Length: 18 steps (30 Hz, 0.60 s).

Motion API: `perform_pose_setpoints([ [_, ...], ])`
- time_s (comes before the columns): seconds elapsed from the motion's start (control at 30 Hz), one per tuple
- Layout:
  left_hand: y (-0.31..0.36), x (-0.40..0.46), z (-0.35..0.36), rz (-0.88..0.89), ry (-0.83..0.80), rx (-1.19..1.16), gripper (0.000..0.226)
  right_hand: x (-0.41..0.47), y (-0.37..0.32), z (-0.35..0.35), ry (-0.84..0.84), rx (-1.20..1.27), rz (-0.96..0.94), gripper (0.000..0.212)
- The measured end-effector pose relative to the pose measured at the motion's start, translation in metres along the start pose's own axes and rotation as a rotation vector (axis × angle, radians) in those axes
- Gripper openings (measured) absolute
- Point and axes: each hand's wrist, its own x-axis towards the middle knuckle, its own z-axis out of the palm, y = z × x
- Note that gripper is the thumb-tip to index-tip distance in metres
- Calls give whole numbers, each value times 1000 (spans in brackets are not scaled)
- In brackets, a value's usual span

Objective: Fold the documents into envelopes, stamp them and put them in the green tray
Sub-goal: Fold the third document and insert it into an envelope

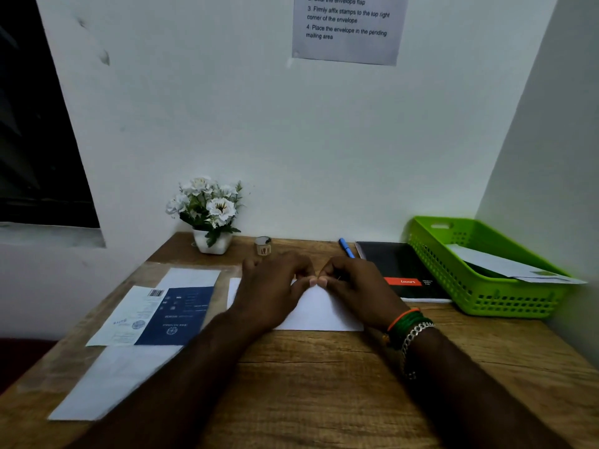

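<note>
A white envelope (319, 311) lies flat on the wooden desk in front of me. My left hand (275, 283) and my right hand (358, 285) both rest on its far edge, thumbs touching at the middle and fingers curled down onto the paper. What the fingertips pinch is hidden. The green tray (479, 293) stands at the right against the wall, with a white envelope (509, 264) lying in it. To the left lie a blue and white printed document (155, 315) and plain white sheets (113, 380).
A pot of white flowers (210, 215) and a small jar (263, 245) stand at the back of the desk. A blue pen (346, 247) and a black notebook (398, 270) lie between my hands and the tray. An instruction sheet (348, 27) hangs on the wall.
</note>
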Motion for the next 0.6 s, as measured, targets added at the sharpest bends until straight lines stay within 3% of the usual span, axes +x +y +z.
perform_pose_setpoints([
  [0.3, -49, 3, -29, -264, -89, -93, 15, 1, 21, -23, 50, -63, 120, 10],
  [0.6, -63, -1, -19, -293, -69, -164, 9, 1, 39, -24, 37, -103, 255, 10],
])
